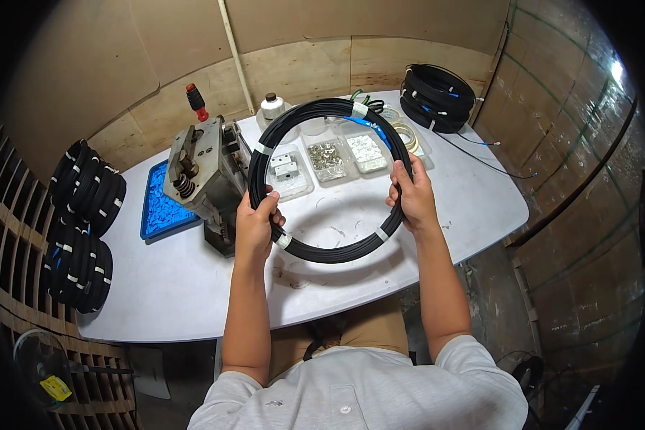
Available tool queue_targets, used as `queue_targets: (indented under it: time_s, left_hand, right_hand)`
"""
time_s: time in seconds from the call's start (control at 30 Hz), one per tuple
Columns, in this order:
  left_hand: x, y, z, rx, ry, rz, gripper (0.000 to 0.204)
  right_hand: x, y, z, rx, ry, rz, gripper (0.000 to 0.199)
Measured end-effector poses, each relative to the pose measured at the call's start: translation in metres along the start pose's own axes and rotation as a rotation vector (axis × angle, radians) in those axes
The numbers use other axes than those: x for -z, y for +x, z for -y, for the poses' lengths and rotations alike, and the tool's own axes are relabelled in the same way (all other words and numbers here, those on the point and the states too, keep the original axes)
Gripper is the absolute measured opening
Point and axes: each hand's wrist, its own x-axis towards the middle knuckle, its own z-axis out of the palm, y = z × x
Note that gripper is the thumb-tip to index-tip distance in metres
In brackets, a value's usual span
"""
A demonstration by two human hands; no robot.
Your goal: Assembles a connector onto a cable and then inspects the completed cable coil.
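I hold a round coil of black cable [315,111], bound with white tape bands, up over the white table [193,287]. My left hand [256,222] grips the coil's left side near a tape band. My right hand [412,197] grips its right side. A blue-tipped end lies along the coil's upper right.
A grey metal press machine [204,175] stands left of the coil, beside a blue tray [161,204]. Clear plastic boxes of small parts [327,159], tape rolls [405,132] and a white bottle [271,106] sit behind. Stacks of black coils lie at back right [437,97] and far left [82,222].
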Motion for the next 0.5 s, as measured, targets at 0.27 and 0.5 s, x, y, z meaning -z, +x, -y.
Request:
queue_targets:
  time_s: [0.27,0.5]
  left_hand:
    - [0.0003,-0.0001,0.0015,-0.009,0.007,0.014,0.023]
    - [0.0000,-0.0011,0.0025,-0.015,0.010,0.006,0.024]
  right_hand:
    - [0.0028,0.0013,0.0004,0.032,-0.063,0.010,0.044]
    - [0.0025,0.0023,0.0027,0.020,-0.053,0.014,0.045]
